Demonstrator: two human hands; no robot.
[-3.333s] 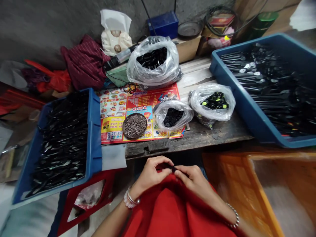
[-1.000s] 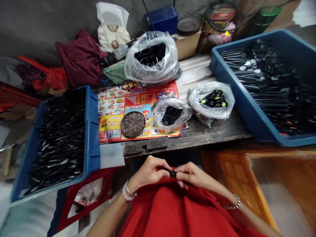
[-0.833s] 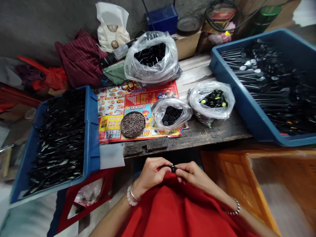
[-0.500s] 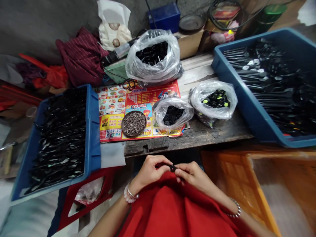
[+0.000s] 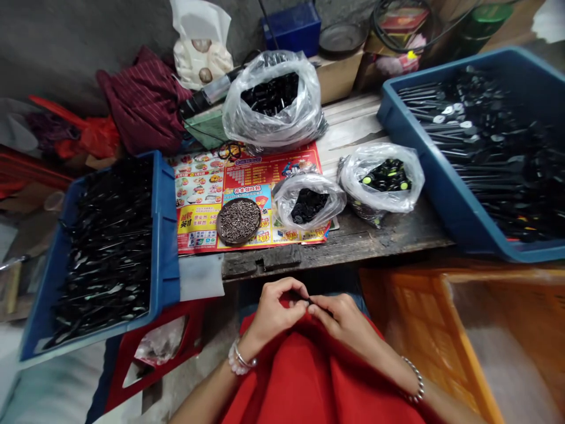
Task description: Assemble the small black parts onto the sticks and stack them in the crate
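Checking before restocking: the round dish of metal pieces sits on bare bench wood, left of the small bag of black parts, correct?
No: the round dish of metal pieces sits on the printed flyer, not bare wood, as the head view shows; it is left of the small bag of black parts.

What I'm wearing

A red cloth (image 5: 309,377) drapes across my lap; a pale beaded bracelet (image 5: 236,365) and a thin silver bangle (image 5: 242,359) circle my left wrist (image 5: 249,347), and a silver bead bracelet (image 5: 415,383) circles my right wrist (image 5: 399,368).
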